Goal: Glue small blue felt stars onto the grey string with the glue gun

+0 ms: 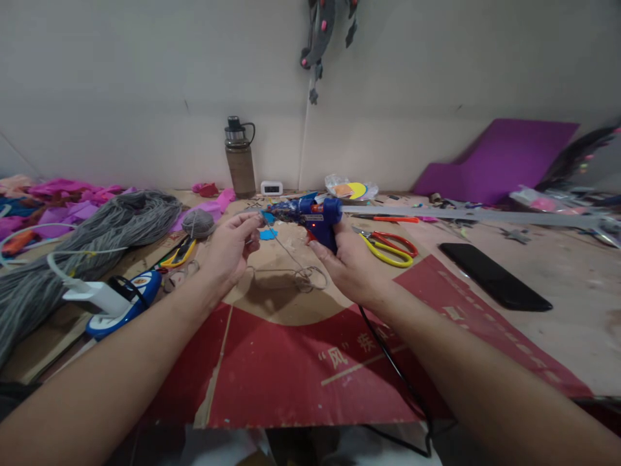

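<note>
My right hand (342,255) is wrapped round the handle of a blue hot glue gun (320,217), its nozzle pointing left and a small orange light lit on its side. A long translucent glue stick (436,212) sticks out of its back. The fingers of my left hand (237,239) pinch a small blue piece (267,218) right by the nozzle. Grey yarn (287,251) trails from there down to a loose tangle on the cardboard. Another blue scrap (268,234) lies just below the pinched one.
Red-printed cardboard (291,375) covers the table front. Red and yellow scissors (388,249) and a black phone (495,275) lie right. Left are a grey yarn hank (111,239), a yarn ball (198,223) and a blue power strip (123,314). A bottle (240,162) stands behind.
</note>
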`<state>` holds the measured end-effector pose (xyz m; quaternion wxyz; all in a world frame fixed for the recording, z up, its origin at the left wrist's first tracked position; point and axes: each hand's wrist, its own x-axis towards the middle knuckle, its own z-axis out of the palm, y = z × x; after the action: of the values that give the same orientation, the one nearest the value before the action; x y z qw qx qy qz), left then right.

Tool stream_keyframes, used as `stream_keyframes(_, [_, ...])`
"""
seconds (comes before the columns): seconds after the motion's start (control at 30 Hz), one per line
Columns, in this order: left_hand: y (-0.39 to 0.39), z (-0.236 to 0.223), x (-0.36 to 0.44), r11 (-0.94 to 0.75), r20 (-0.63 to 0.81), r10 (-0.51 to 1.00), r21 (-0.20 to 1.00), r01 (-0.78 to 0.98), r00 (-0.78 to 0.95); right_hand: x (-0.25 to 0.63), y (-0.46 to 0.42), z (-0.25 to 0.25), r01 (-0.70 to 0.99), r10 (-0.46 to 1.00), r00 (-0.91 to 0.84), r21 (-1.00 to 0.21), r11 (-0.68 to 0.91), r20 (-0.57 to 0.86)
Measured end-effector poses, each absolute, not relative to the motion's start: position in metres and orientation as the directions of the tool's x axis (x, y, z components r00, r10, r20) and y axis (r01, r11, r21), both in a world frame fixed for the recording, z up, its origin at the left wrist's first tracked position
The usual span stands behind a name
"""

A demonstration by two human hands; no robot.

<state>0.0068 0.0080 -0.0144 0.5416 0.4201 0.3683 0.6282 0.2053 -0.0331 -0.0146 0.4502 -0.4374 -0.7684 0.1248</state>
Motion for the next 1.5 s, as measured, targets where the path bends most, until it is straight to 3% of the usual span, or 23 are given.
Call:
stream_keyframes(0.53, [0.009, -0.013, 0.007, -0.140, 0.127, 0.990, 0.917, -0.374, -0.060, 0.206, -0.033, -0.014, 0.527, 0.779, -0.197, -0.606, 0.596, 0.595])
stream_keyframes(0.67, [0.008, -0.013, 0.006, -0.138, 0.124, 0.990, 0.910, -0.390, -0.061, 0.207, -0.032, -0.015, 0.425, 0.803, -0.155, -0.695, 0.580, 0.576])
stream_keyframes(0.83, [0.009, -0.013, 0.005, -0.132, 0.119, 0.991, 0.912, -0.389, -0.055, 0.207, -0.027, -0.018, 0.023, 0.921, -0.080, -0.923, 0.384, 0.381])
stream_keyframes(1.0, [0.006, -0.012, 0.007, -0.132, 0.120, 0.991, 0.907, -0.400, -0.054, 0.211, -0.017, -0.018, -0.254, 0.972, -0.034, -0.943, 0.216, 0.232])
stream_keyframes(1.1, [0.005, -0.011, 0.008, -0.139, 0.122, 0.990, 0.907, -0.397, -0.067, 0.215, -0.014, -0.017, -0.339, 0.982, -0.057, -0.929, 0.149, 0.178])
stream_keyframes(1.23, [0.007, -0.012, 0.006, -0.148, 0.106, 0.986, 0.916, -0.372, -0.132, 0.219, -0.015, -0.013, -0.424, 0.966, -0.228, -0.905, 0.016, 0.124])
stream_keyframes(1.37, [0.008, -0.014, 0.005, -0.132, 0.098, 0.989, 0.920, -0.370, -0.111, 0.219, -0.016, -0.010, -0.442, 0.934, -0.354, -0.888, -0.131, 0.039])
stream_keyframes(1.5, [0.007, -0.013, 0.006, -0.124, 0.103, 0.992, 0.919, -0.374, -0.076, 0.218, -0.016, -0.014, -0.442, 0.921, -0.390, -0.882, -0.166, 0.022])
